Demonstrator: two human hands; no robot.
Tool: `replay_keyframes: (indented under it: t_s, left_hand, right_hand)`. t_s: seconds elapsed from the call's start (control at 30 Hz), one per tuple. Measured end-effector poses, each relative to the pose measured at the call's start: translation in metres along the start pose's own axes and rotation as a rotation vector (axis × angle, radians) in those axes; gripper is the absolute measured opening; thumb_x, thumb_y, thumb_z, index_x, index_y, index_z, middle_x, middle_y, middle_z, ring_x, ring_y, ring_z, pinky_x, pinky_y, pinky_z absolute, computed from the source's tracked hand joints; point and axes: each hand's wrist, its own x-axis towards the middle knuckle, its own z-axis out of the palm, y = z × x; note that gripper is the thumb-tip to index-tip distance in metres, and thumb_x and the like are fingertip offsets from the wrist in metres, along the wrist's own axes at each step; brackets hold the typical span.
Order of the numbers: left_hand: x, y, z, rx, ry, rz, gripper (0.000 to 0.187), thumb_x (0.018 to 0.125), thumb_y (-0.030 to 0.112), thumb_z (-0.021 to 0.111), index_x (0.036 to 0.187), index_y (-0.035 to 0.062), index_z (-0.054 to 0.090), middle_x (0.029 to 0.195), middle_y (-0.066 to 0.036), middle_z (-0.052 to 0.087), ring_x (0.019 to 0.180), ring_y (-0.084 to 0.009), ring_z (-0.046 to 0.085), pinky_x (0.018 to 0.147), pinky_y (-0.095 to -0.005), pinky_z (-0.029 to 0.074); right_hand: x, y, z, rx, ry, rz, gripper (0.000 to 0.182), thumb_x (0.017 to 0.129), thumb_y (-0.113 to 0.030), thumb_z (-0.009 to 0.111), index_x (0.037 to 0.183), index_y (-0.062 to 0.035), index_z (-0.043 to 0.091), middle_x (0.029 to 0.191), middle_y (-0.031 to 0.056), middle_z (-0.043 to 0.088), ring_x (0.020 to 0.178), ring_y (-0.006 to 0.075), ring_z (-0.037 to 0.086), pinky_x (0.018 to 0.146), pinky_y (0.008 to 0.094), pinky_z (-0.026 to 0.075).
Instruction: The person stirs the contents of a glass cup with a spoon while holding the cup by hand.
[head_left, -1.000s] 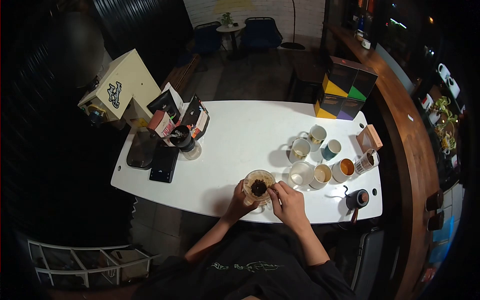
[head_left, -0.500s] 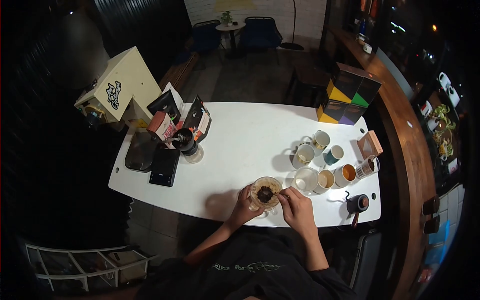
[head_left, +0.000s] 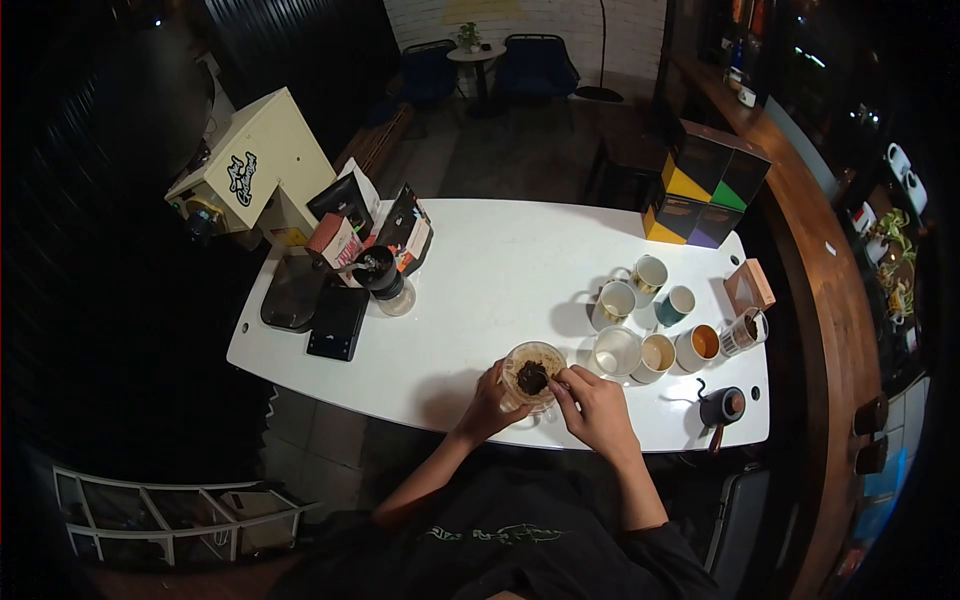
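Observation:
My left hand (head_left: 486, 408) is wrapped round the left side of a clear glass coffee dripper (head_left: 517, 397) near the table's front edge. Inside it a brownish paper filter (head_left: 518, 357) holds dark wet coffee grounds (head_left: 530, 373). At the right rim, my right hand (head_left: 600, 412) pinches what looks like a small spoon (head_left: 547, 381), its bowl down among the grounds. My fingers cover most of its handle. Just right of the dripper stands a clear glass cup (head_left: 615, 352), beside a cream cup (head_left: 655, 358).
Several more mugs stand behind these, with a black gooseneck kettle (head_left: 722, 406) at right. Dark boxes (head_left: 705, 185) are stacked at the back right. To the left are a coffee grinder (head_left: 382, 275), a black scale (head_left: 338, 323), coffee bags (head_left: 405, 232) and a cream machine (head_left: 255, 165).
The whole view has shifted slightly right and upward. My right hand has turned a little at the dripper's rim, and the spoon has moved in the grounds. My left hand keeps its hold.

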Motion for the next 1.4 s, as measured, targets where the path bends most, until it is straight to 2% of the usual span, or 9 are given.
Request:
replay_keyframes:
  t_s: [0.1,0.2,0.23,0.3,0.43,0.73,0.8,1.0,1.4]
  left_hand:
    - [-0.002,0.003,0.001,0.067,0.019,0.034,0.074,0.079,0.009,0.083,0.142,0.0006,0.046,0.13,-0.016,0.059,0.124,-0.0313,0.06,0.107,-0.0422,0.05]
    - [0.001,-0.002,0.002,0.024,-0.022,0.075,0.074,0.082,0.008,0.081,0.145,0.0004,0.043,0.135,-0.015,0.059,0.127,-0.0278,0.059,0.109,-0.0402,0.049]
    - [0.002,-0.003,0.005,0.024,-0.022,0.081,0.074,0.082,0.008,0.081,0.145,0.0004,0.043,0.135,-0.015,0.059,0.127,-0.0278,0.059,0.109,-0.0402,0.049]
    - [0.001,-0.003,0.009,-0.175,0.037,0.017,0.066,0.078,0.014,0.084,0.136,-0.0008,0.055,0.131,-0.02,0.057,0.122,-0.038,0.06,0.104,-0.0467,0.051]
    - [0.001,-0.002,0.011,-0.276,0.052,-0.001,0.066,0.079,0.015,0.084,0.136,-0.0016,0.054,0.131,-0.019,0.057,0.122,-0.0364,0.061,0.104,-0.0457,0.051]
    - [-0.004,-0.001,0.012,-0.086,0.042,-0.028,0.071,0.081,0.015,0.083,0.14,-0.0014,0.048,0.133,-0.019,0.057,0.124,-0.0341,0.061,0.105,-0.0438,0.051]
    - [-0.001,-0.005,0.015,-0.251,0.043,-0.055,0.07,0.082,0.015,0.082,0.14,-0.002,0.046,0.135,-0.019,0.058,0.125,-0.0326,0.061,0.105,-0.0432,0.051]
    - [-0.004,-0.008,0.017,-0.275,0.061,-0.072,0.071,0.084,0.016,0.082,0.141,-0.0028,0.045,0.133,-0.018,0.059,0.125,-0.0304,0.061,0.106,-0.042,0.051]
    - [-0.001,0.003,0.011,-0.214,0.047,-0.037,0.065,0.087,0.021,0.08,0.139,-0.0023,0.05,0.132,-0.017,0.063,0.122,-0.0289,0.064,0.104,-0.041,0.052]
  right_hand:
    - [0.001,-0.001,-0.002,0.054,0.029,-0.001,0.01,0.097,-0.012,0.068,0.094,-0.0028,0.067,0.082,0.0131,0.066,0.065,0.0353,0.065,0.058,0.043,0.05]
    - [0.002,0.004,0.001,0.015,0.057,0.002,0.01,0.096,-0.012,0.068,0.093,-0.0029,0.067,0.081,0.013,0.066,0.065,0.0348,0.065,0.058,0.0434,0.049]
    - [0.003,0.006,0.001,-0.019,0.06,-0.004,0.01,0.097,-0.013,0.068,0.093,-0.0029,0.067,0.081,0.0129,0.066,0.065,0.0346,0.065,0.058,0.0434,0.049]
    - [0.003,0.008,0.0,0.001,0.03,-0.01,0.011,0.097,-0.013,0.068,0.094,-0.003,0.067,0.081,0.0127,0.066,0.065,0.0347,0.065,0.058,0.0434,0.049]
    - [0.003,0.012,0.0,0.079,0.012,-0.012,0.012,0.096,-0.014,0.069,0.094,-0.003,0.066,0.082,0.0127,0.067,0.067,0.0354,0.066,0.059,0.0436,0.05]
    - [0.013,0.013,-0.005,0.069,-0.029,-0.013,0.012,0.097,-0.014,0.068,0.098,-0.0027,0.068,0.085,0.0136,0.068,0.068,0.0354,0.066,0.06,0.0433,0.051]
    - [0.014,0.012,-0.007,0.038,-0.027,-0.012,0.011,0.097,-0.014,0.068,0.098,-0.0028,0.068,0.085,0.0135,0.067,0.068,0.0354,0.066,0.06,0.0435,0.051]
    - [0.011,0.015,-0.006,0.06,-0.022,-0.027,0.011,0.097,-0.015,0.068,0.099,-0.0034,0.068,0.086,0.0132,0.067,0.069,0.0355,0.066,0.061,0.044,0.051]
    - [0.014,0.014,-0.008,0.043,-0.022,-0.016,0.011,0.097,-0.013,0.069,0.097,-0.0021,0.069,0.083,0.0139,0.066,0.067,0.035,0.066,0.06,0.0424,0.05]
